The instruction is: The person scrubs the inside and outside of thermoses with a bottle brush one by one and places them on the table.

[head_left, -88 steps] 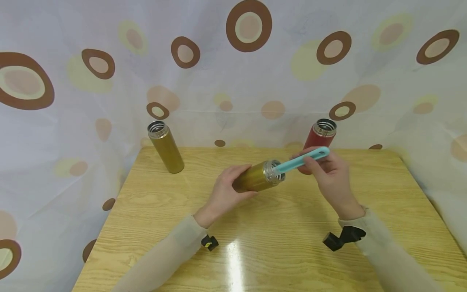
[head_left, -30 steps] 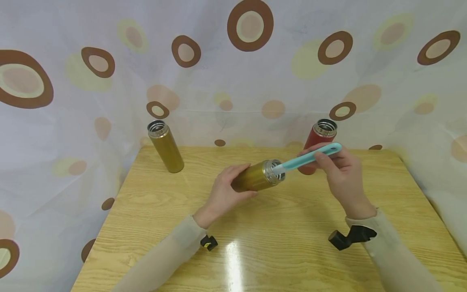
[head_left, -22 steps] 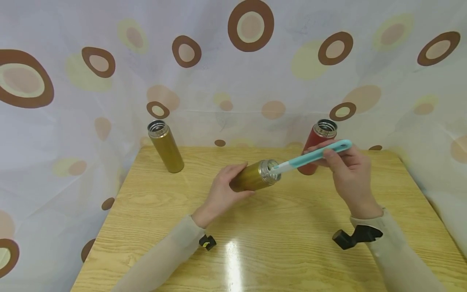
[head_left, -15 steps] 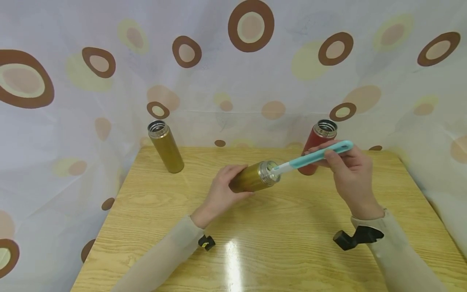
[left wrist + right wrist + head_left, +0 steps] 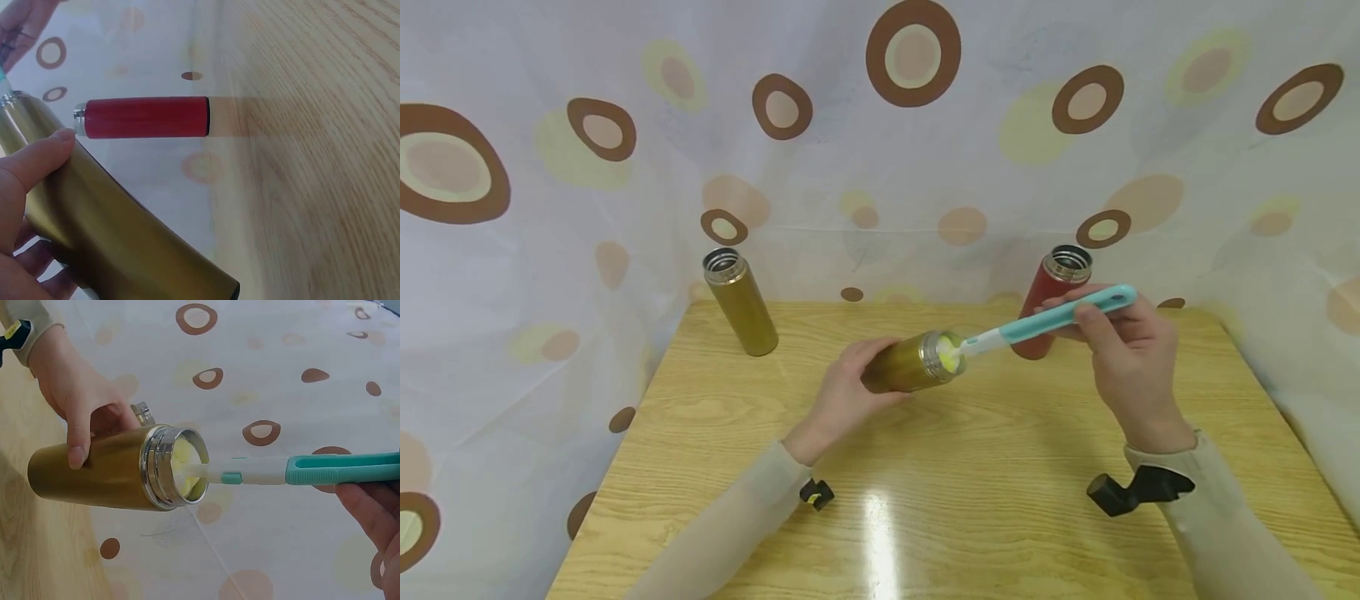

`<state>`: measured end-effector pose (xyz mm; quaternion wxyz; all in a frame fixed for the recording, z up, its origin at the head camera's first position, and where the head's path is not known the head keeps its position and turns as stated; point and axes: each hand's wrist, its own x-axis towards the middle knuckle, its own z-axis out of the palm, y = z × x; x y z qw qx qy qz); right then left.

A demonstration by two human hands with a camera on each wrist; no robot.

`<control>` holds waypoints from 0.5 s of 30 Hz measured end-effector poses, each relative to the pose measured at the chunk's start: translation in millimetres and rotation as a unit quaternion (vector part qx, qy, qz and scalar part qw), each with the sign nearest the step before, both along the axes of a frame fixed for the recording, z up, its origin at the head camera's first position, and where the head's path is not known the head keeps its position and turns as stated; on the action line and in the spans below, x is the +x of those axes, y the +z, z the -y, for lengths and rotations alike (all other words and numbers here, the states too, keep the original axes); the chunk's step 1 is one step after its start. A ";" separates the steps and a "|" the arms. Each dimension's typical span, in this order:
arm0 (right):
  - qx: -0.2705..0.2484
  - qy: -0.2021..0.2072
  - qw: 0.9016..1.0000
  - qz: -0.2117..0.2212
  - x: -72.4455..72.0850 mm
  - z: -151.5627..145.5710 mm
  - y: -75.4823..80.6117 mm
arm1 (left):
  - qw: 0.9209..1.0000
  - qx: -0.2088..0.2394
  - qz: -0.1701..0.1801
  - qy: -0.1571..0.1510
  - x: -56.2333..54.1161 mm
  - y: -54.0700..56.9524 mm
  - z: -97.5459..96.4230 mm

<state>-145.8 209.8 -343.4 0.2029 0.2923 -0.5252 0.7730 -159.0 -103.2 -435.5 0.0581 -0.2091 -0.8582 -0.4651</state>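
My left hand grips a gold steel bottle, tilted with its open mouth to the right. In the left wrist view the thumb lies along one side of the bottle and fingers curl round the other. My right hand pinches the teal handle of a bottle brush. The brush's white neck runs into the bottle mouth. Its pale yellow sponge head fills much of the opening in the right wrist view; the deeper part of the sponge is hidden inside the bottle.
A second gold bottle stands lidless at the table's back left. Behind my right hand a red bottle, also lidless, stands at the back right. The wooden table meets a spotted cloth backdrop at its far edge.
My right hand has drawn the brush outward to the right, and the yellow sponge now shows at the mouth. My left hand and the held bottle have shifted slightly left.
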 end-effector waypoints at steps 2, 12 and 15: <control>-0.011 0.001 1.000 0.003 0.6 -0.8 0.9 | 1.000 -0.002 -0.006 0.001 0.3 0.0 2.1; -0.032 0.005 0.999 0.003 -1.1 -5.3 7.6 | 1.000 0.002 -0.027 0.005 -0.5 -1.3 7.7; -0.029 -0.007 1.000 0.001 -1.5 -6.5 10.4 | 0.999 0.003 -0.032 0.002 -2.3 -0.6 7.3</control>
